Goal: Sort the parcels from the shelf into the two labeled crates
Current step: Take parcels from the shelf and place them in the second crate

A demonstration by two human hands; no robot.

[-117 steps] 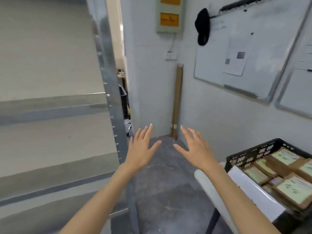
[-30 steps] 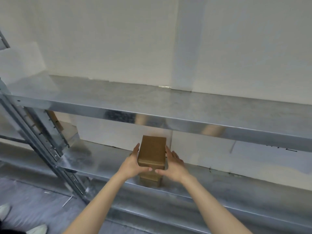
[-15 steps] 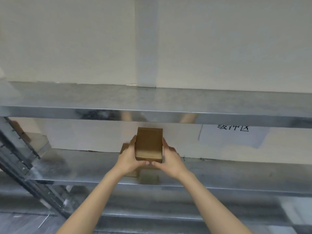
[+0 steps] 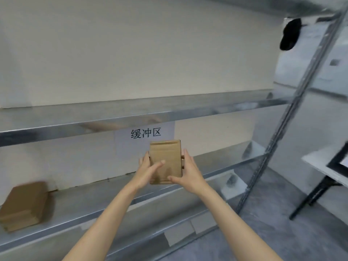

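Grey metal shelving (image 4: 84,200) behind, small brown cardboard parcel (image 4: 166,161) held up about over its middle shelf's front edge, left hand (image 4: 148,170) and right hand (image 4: 188,174) clamping its sides, thumbs across the face, so I'd flip it two-handed to find the label.
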